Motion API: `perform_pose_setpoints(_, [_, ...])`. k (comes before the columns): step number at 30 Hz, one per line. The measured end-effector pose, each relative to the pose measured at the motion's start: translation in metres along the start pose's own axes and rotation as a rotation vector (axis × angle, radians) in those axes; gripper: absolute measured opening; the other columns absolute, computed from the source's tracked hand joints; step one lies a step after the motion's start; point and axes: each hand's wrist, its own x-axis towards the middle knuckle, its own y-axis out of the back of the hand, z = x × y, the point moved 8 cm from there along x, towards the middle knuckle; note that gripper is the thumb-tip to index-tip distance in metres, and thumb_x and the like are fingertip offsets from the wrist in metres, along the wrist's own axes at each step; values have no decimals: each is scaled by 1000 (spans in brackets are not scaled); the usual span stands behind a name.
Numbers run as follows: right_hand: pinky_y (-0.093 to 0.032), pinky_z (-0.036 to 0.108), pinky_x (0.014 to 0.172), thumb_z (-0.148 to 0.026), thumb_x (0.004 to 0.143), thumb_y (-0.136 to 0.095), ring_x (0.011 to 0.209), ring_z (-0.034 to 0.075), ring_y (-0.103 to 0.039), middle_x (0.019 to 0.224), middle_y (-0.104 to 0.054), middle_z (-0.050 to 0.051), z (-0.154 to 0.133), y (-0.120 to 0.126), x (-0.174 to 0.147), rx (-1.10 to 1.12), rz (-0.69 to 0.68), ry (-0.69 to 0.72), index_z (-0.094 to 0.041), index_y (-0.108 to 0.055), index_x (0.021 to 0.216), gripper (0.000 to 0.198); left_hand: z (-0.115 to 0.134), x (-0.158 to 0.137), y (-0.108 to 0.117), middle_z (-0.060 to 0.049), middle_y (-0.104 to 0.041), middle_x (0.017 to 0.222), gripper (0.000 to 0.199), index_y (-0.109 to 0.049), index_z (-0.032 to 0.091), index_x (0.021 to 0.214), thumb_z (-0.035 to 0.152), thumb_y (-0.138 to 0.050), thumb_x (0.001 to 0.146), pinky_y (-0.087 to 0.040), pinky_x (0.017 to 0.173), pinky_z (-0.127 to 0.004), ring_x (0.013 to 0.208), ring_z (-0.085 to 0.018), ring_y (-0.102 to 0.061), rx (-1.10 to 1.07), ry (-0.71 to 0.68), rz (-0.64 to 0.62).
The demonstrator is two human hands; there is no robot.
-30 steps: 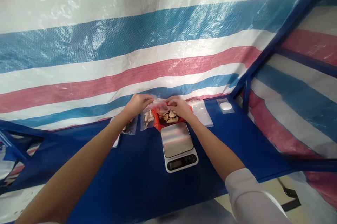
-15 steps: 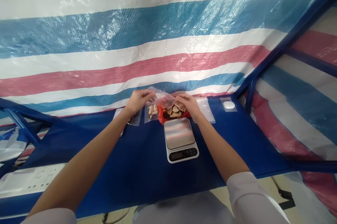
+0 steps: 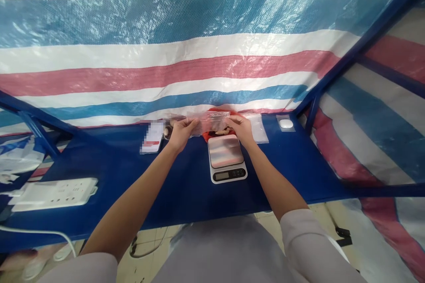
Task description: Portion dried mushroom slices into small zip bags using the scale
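Stretched between both hands is a clear plastic bag (image 3: 212,119), held above a red bag (image 3: 206,137) of pale dried slices (image 3: 223,132). My left hand (image 3: 183,133) pinches the bag's left end. Its right end is gripped between the fingers of my right hand (image 3: 240,127). Just in front of the red bag, a white kitchen scale (image 3: 227,157) stands with a bare metal plate. Beside my left hand lies a small clear bag with pieces in it (image 3: 167,130), partly hidden by that hand.
A phone (image 3: 152,137) lies left of the bags. More clear bags (image 3: 259,129) lie right of my right hand, and a small bag with a white round item (image 3: 286,124) is farther right. A power strip (image 3: 55,193) sits at the table's left. A striped sheet (image 3: 166,66) hangs behind.
The clear bag is now pulled out flatter between the hands and covers more of the slices. My left hand has come closer to my right. The view has shifted, showing the phone and power strip more fully.
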Motion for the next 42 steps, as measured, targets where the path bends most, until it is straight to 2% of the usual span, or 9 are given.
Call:
perform_pose_setpoints(3, [-60, 37, 77, -49, 70, -77, 77, 21, -68, 80, -74, 3, -7, 13, -4, -23, 56, 66, -20, -78, 83, 31, -16, -17, -6, -8, -77, 84, 49, -77, 12, 86, 53, -89, 60, -59, 86, -39, 81, -23, -73, -77, 71, -53])
perform_pose_setpoints(6, [-57, 34, 75, -46, 70, -76, 78, 20, -67, 80, -75, 3, -12, 18, -6, -127, -15, 79, -20, -80, 81, 29, -25, -29, -5, -8, -78, 86, 49, -77, 12, 92, 49, -89, 63, -59, 89, -40, 83, -23, -73, -64, 103, -105])
perform_pose_setpoints(11, [-52, 31, 69, -39, 70, -76, 71, 19, -65, 74, -74, 2, -23, 22, -9, -284, -185, 98, -19, -81, 82, 24, -5, -28, 5, -7, -78, 86, 54, -76, 14, 101, 50, -88, 62, -59, 85, -38, 81, -23, -72, 195, 29, -113])
perform_pose_setpoints(15, [-50, 30, 66, -36, 74, -74, 67, 18, -64, 73, -74, 1, -37, 16, -11, -391, -262, 148, -20, -81, 79, 17, 15, -25, -24, -4, -77, 78, 42, -80, 17, 91, 51, -84, 66, -57, 74, -32, 72, -21, -70, 550, -14, -326])
perform_pose_setpoints(18, [-50, 29, 65, -35, 76, -74, 68, 19, -65, 71, -74, 1, -43, 9, -12, -440, -301, 166, -22, -81, 78, 15, 22, -21, -45, -3, -73, 67, 34, -81, 18, 79, 51, -81, 69, -55, 63, -29, 62, -20, -67, 627, -75, -425])
perform_pose_setpoints(25, [-54, 30, 68, -40, 72, -78, 72, 19, -68, 79, -77, 1, -36, 26, -11, -348, -247, 121, -23, -82, 83, 20, 13, -16, -47, -5, -74, 71, 40, -82, 20, 82, 58, -71, 79, -56, 68, -29, 68, -20, -67, 558, -156, -410])
perform_pose_setpoints(30, [-56, 27, 60, -41, 72, -81, 68, 17, -67, 76, -75, 2, -11, 35, -17, -280, -221, -78, -20, -82, 93, 30, 4, -18, -40, -5, -74, 77, 47, -82, 18, 91, 61, -72, 77, -55, 70, -31, 70, -19, -65, 411, -128, -306])
perform_pose_setpoints(37, [-62, 26, 63, -49, 73, -82, 84, 20, -75, 96, -78, 7, 12, 38, -24, -47, -138, -267, -21, -78, 99, 39, -7, -19, -50, -5, -74, 78, 48, -81, 17, 94, 61, -73, 78, -51, 65, -28, 68, -16, -61, 271, -83, -297])
perform_pose_setpoints(42, [-61, 25, 63, -48, 65, -88, 86, 22, -76, 91, -79, 7, 17, 50, -26, 76, -57, -268, -19, -77, 95, 43, -18, -21, -63, -10, -78, 98, 52, -80, 17, 96, 63, -77, 72, -56, 79, -33, 88, -23, -69, 140, -25, -274])
